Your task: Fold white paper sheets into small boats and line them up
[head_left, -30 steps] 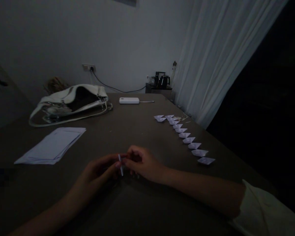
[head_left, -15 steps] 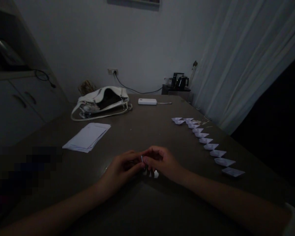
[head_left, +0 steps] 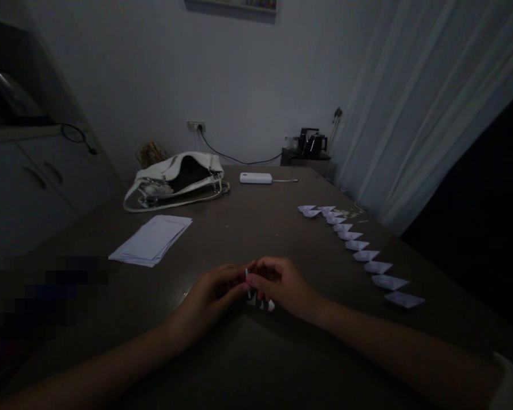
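Observation:
Both hands meet over the near middle of the table, pinching a small folded piece of white paper [head_left: 247, 274]; only its thin edge shows between the fingertips. My left hand [head_left: 214, 293] grips it from the left, thumb and fingers closed. From the right, my right hand [head_left: 284, 285] presses thumb and fingers against the same paper. The rest of the paper is hidden by the fingers. Just below the fingertips a bright white patch shows on the tabletop; whether it is a reflection I cannot tell.
Along the right side runs a curved row of several folded paper boats [head_left: 366, 255]. A stack of white sheets [head_left: 151, 239] lies at left. Behind it rests a white handbag [head_left: 175, 179], with a white power bank [head_left: 255, 178] and short cable at the far middle of the table [head_left: 256, 222].
The hands stay together on the folded paper, with only slight finger movement. The whole view has shifted very slightly.

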The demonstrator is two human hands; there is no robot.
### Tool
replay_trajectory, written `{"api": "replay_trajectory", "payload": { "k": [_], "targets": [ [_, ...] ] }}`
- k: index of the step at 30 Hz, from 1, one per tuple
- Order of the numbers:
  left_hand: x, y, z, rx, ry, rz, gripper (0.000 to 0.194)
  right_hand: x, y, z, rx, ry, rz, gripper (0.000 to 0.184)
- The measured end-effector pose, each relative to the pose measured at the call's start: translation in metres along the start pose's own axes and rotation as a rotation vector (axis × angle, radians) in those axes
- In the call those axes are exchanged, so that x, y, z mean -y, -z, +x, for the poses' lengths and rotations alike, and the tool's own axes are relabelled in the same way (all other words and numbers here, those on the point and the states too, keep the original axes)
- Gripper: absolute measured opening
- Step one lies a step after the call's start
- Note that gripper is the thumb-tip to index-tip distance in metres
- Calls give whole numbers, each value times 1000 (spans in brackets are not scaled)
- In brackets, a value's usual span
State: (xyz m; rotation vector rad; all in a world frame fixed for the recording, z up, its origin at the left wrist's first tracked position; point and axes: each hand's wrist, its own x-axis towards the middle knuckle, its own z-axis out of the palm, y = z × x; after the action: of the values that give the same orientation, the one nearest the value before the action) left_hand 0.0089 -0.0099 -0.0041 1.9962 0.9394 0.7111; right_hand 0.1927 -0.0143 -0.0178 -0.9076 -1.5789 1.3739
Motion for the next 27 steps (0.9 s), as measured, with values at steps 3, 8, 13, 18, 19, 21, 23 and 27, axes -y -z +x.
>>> {"api": "replay_trajectory", "payload": {
  "k": [3,8,13,18,19,21,23,27],
  "targets": [
    [1,0,0,12,-8,-11,23,0,0,-1,-6,4,-5,24],
    [-1,1,0,18,-10,-26,22,0,0,-1,-1,12,-17,23],
    [0,0,0,25,-12,-47,24,1,-1,-1,7,17,-20,22],
    [-2,0,0,23,-1,-55,26,4,-3,-4,-3,27,-96,17],
    [-3,0,0,28,1,-53,26,4,-3,-5,-14,32,-126,15],
    [-4,-1,1,33,11,-36,27,6,-4,-7,-37,62,-208,12],
    [-4,-1,1,34,21,-2,27,8,-5,-9,-57,112,-298,10],
    [-9,-1,0,44,19,56,25,8,-5,-9,-73,128,-355,16]
  ]
}}
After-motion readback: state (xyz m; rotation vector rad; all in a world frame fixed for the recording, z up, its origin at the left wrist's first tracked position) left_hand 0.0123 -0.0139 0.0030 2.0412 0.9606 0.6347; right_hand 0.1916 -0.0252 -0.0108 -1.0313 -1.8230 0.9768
